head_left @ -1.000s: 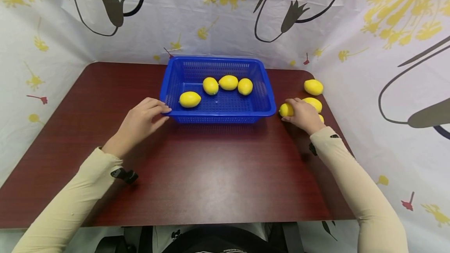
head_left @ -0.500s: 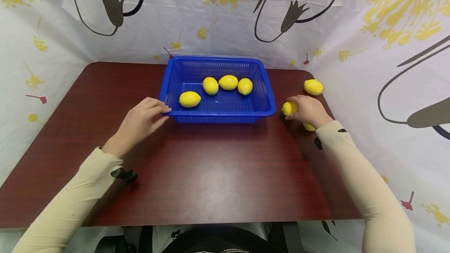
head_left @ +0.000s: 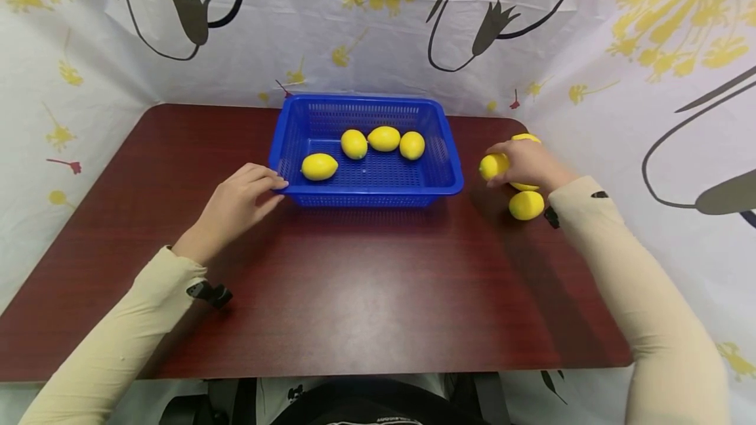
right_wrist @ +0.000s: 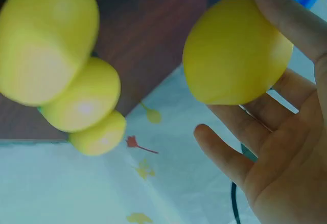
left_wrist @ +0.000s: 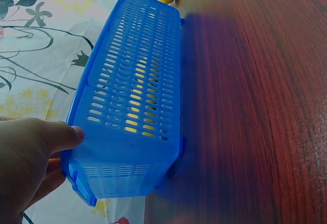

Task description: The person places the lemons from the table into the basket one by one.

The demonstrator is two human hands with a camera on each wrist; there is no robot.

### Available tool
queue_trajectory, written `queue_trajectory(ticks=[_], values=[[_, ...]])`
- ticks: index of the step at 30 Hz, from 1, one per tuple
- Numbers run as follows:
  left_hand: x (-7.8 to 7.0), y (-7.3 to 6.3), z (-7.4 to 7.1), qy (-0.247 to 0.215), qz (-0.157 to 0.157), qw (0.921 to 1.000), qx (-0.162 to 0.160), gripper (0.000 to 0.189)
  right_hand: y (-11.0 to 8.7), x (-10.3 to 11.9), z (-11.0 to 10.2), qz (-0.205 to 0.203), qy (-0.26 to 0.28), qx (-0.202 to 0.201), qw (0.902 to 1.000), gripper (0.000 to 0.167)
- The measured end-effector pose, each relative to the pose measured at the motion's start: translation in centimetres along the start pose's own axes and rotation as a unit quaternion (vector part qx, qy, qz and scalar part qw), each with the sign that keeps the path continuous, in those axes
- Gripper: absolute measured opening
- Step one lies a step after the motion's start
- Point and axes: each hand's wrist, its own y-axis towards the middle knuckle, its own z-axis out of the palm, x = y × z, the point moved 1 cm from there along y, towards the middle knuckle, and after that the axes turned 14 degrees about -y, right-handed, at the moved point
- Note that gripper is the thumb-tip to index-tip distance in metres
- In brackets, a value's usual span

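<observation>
My right hand (head_left: 527, 161) holds a yellow lemon (head_left: 493, 166) between thumb and fingers; in the right wrist view that lemon (right_wrist: 237, 50) is off the table. Behind and below this hand, three more lemons form a line along the table's right side: a front lemon (head_left: 526, 205), a middle one mostly covered by my hand, and a back lemon (head_left: 525, 138) partly covered. The blue perforated basket (head_left: 378, 201) stands at the table's back middle with several lemons (head_left: 319, 166) inside. With thumb and fingers my left hand (head_left: 239, 199) pinches the basket's front left corner rim.
The dark red-brown wooden table (head_left: 354, 294) runs under everything. White patterned cloth (head_left: 378, 31) hangs close behind the basket and along both sides. A wrist camera (head_left: 209, 294) sits on the left sleeve.
My right hand has lifted the lemon and drawn it slightly back and to the right, uncovering the front lemon on the table. The left hand and basket have stayed put.
</observation>
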Motion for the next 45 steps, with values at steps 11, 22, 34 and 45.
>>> queue_trajectory(ticks=[11,22,34,45], values=[[0.1,0.1,0.0,-0.005,0.000,1.0000,-0.001,0.024,0.4,-0.1,-2.7,-0.008,0.014,0.032,0.9994,0.062],[0.2,0.1,0.1,-0.003,0.001,1.0000,-0.001,0.025,0.6,0.5,-4.0,-0.002,0.021,0.050,0.9985,0.061],[0.1,0.2,-0.1,-0.004,0.003,1.0000,-0.001,0.024,1.3,1.3,-6.1,-0.030,-0.017,0.033,0.9988,0.063],[0.0,0.4,-0.2,-0.007,0.005,1.0000,-0.003,0.024,2.7,2.9,-8.3,-0.045,-0.024,0.027,0.9983,0.064]])
